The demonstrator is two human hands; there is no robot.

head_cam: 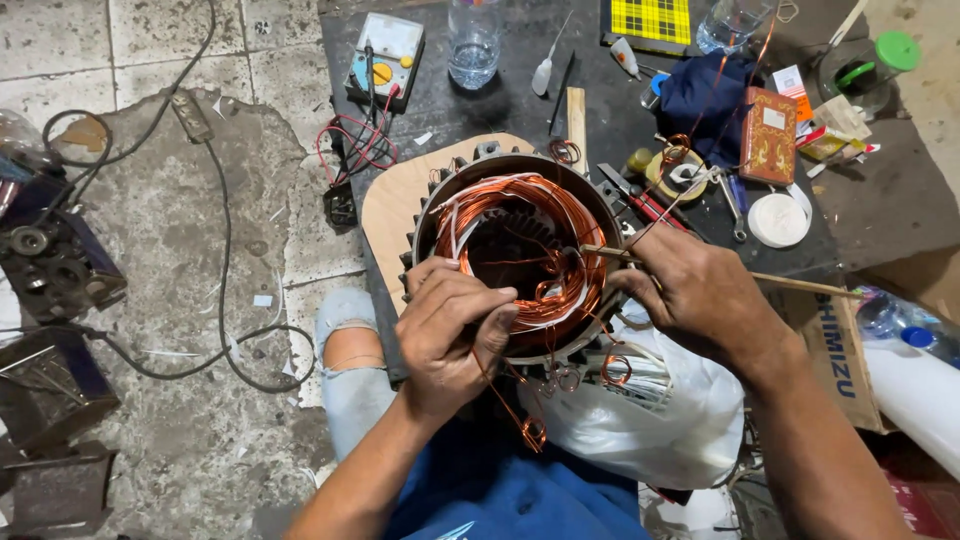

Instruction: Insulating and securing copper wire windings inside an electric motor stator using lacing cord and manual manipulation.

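A round motor stator (520,170) with copper wire coils (500,195) wound inside stands on a low dark table (500,100), resting on a wooden board (395,195). My left hand (450,335) sits at the stator's near rim, fingers pinched on thin copper wire that trails down to a small loop (533,432). My right hand (695,295) grips a thin wooden stick (800,285) whose tip pokes into the coil at the stator's right side.
On the table lie a yellow multimeter (385,55) with red and black leads, a plastic bottle (473,40), pliers (640,200), a tape roll (778,220), a blue cloth (705,95) and a small red box (768,135). A white bag (650,410) lies on my lap. Cables and metal parts (45,260) cover the floor at left.
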